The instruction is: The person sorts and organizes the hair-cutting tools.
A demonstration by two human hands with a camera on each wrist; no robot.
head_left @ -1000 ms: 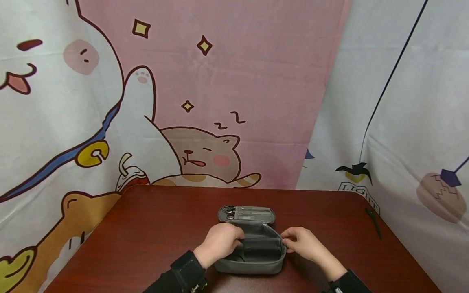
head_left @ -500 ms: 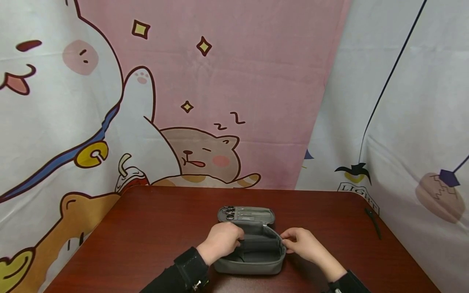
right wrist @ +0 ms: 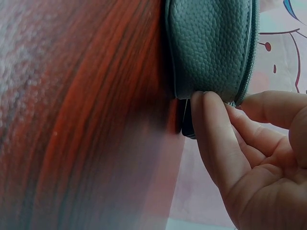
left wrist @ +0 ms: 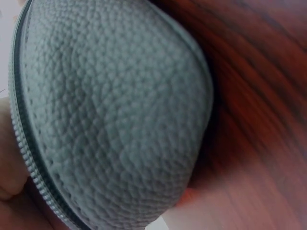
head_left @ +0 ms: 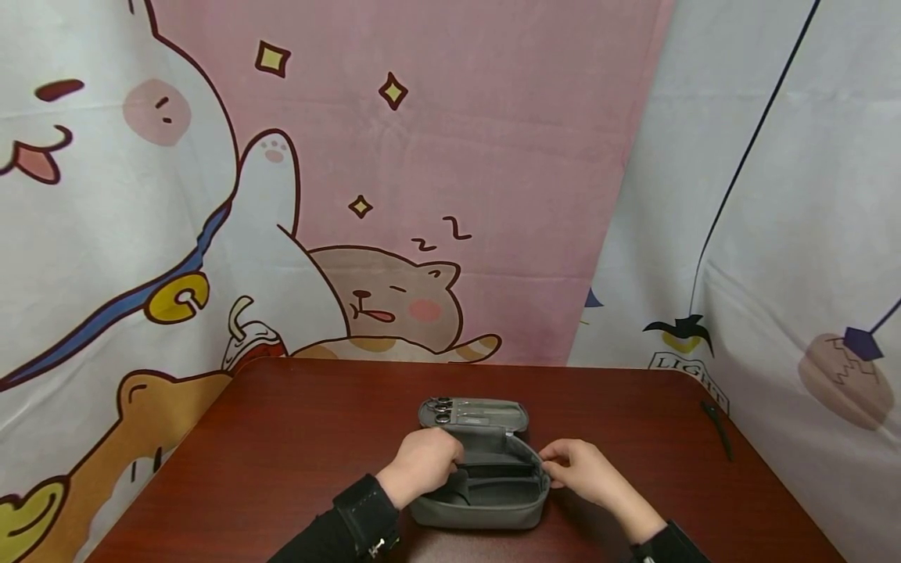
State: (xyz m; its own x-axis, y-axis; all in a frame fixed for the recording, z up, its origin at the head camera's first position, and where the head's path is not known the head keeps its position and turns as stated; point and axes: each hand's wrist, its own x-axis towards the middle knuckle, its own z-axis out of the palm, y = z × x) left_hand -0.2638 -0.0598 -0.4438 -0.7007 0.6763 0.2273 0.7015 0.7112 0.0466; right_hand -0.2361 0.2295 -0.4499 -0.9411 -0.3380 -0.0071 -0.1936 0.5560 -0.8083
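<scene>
L hand (head_left: 422, 466): shifted slightly L vs. earlier; reaches inside grey case (head_left: 480, 515), tips hidden, can't tell grip. Prob. best: ease divider (head_left: 503, 481) gently, case braced.
Lid (head_left: 518, 416): folded back, behind case; metal tools (head_left: 442, 408) w/ loops in its L end.
Case: bottom ctr, open; divider now nearer front, dark gap behind.
R hand (head_left: 580, 471): near-closed pinch on case's R edge.

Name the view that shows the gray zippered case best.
Head: the gray zippered case appears nearly whole, lid open, interior visible. Each wrist view shows mainly a close-up of its textured outer wall and zipper.
</scene>
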